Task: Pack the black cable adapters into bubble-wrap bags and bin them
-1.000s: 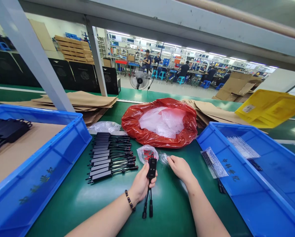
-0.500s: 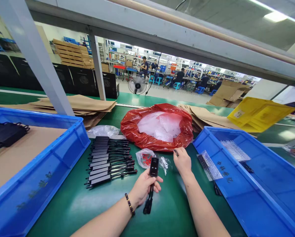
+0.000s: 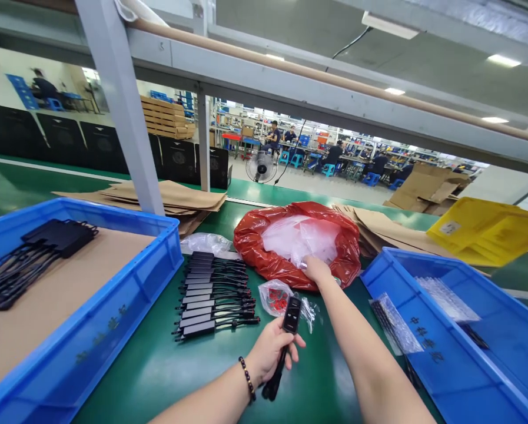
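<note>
My left hand [image 3: 275, 347] is closed round a small black electronic module [image 3: 292, 313] with short black cables hanging below it. My right hand [image 3: 315, 270] reaches into the red plastic bag [image 3: 257, 256], its fingers closed at a clear bubble-wrap bag [image 3: 299, 250] from the pile inside; the fingertips are partly hidden. Left of my hands lies a row of similar black cabled modules [image 3: 199, 315]. Just beyond the held module is a small clear bag of red pieces [image 3: 276, 297], with clear plastic strips [image 3: 308, 312] beside it.
A blue bin [image 3: 158, 268] at left holds black cabled parts [image 3: 60, 238] on cardboard. The right blue bin [image 3: 427, 330] holds bubble-wrapped items [image 3: 447, 297]; a bubble-wrapped piece [image 3: 396, 324] leans outside it. Cardboard sheets [image 3: 184, 194], a yellow bin [image 3: 484, 232] and a metal post [image 3: 126, 118] stand behind.
My right hand has moved from in front of the red bag up into its plastic contents. My left hand still holds the module. The view has shifted left and tilted up slightly.
</note>
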The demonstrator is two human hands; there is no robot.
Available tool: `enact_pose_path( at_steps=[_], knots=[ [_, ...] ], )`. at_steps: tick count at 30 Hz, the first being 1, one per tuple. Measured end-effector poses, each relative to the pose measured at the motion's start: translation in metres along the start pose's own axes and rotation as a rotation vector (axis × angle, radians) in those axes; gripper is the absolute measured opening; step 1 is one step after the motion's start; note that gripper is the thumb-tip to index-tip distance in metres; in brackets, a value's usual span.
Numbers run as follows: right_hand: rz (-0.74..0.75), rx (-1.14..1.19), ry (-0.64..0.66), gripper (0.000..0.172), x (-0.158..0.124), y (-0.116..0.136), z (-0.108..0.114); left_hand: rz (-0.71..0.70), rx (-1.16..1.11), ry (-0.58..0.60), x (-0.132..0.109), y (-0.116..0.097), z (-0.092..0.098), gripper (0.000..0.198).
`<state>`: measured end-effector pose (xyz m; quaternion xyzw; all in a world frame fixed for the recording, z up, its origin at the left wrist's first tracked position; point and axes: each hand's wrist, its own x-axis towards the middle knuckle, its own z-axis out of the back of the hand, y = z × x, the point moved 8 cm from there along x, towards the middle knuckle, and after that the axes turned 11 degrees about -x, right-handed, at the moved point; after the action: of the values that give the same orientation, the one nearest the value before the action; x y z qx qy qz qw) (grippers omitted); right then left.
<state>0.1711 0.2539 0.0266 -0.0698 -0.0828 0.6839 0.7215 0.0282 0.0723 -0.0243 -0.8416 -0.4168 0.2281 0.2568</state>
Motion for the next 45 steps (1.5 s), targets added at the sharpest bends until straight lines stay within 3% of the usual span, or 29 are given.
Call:
enact_pose_path(
  at_steps=[3, 9, 13, 15, 17, 19, 23, 25, 29, 34, 38, 40, 42, 45],
  knots=[
    [-0.039, 0.01, -0.052, 0.022, -0.004, 0.0, 0.007, -0.004, -0.007, -0.009, 0.0, 0.0, 0.001, 0.027],
    [-0.074, 0.091, -0.322, 0.032, -0.041, -0.003, 0.041, -0.05, -0.104, 0.002, -0.001, -0.007, 0.002, 0.026],
    [0.116, 0.386, -0.692, 0.028, -0.104, 0.003, 0.057, -0.092, -0.201, 0.025, -0.002, -0.018, 0.002, 0.031],
    [0.251, 0.548, -0.753, 0.026, -0.136, 0.009, 0.056, -0.109, -0.242, 0.034, -0.002, -0.021, 0.002, 0.032],
    [0.314, 0.722, -0.7, 0.022, -0.158, 0.014, 0.052, -0.116, -0.259, 0.032, -0.002, -0.023, 0.003, 0.027],
    [0.242, 0.963, -0.603, 0.018, -0.168, 0.011, 0.046, -0.117, -0.238, 0.015, -0.002, -0.022, 0.004, 0.024],
    [-0.184, 1.532, -0.492, 0.036, -0.17, -0.009, 0.016, -0.127, -0.184, 0.002, -0.001, -0.021, 0.003, 0.025],
    [-0.312, 1.655, -0.439, 0.044, -0.168, -0.01, 0.001, -0.13, -0.18, -0.002, -0.001, -0.02, 0.003, 0.026],
    [-0.301, 1.564, -0.28, 0.041, -0.163, 0.0, -0.009, -0.144, -0.16, -0.047, -0.002, -0.022, 0.006, 0.025],
    [-0.186, 1.377, -0.294, 0.049, -0.164, -0.002, 0.001, -0.177, -0.136, -0.054, -0.003, -0.027, 0.006, 0.028],
    [-0.02, 1.439, 0.036, 0.051, -0.161, 0.017, -0.011, -0.136, -0.086, -0.003, -0.004, -0.021, 0.001, 0.027],
    [-0.004, 1.48, 0.103, 0.048, -0.161, 0.02, -0.015, -0.092, -0.062, 0.032, -0.004, -0.016, -0.002, 0.025],
    [-0.082, 1.514, 0.039, 0.045, -0.16, 0.011, -0.015, -0.047, -0.043, 0.071, -0.005, -0.012, -0.006, 0.025],
    [-0.26, 1.609, -0.159, 0.044, -0.157, -0.013, -0.014, 0.024, -0.022, 0.145, -0.007, -0.006, -0.012, 0.021]
  ],
)
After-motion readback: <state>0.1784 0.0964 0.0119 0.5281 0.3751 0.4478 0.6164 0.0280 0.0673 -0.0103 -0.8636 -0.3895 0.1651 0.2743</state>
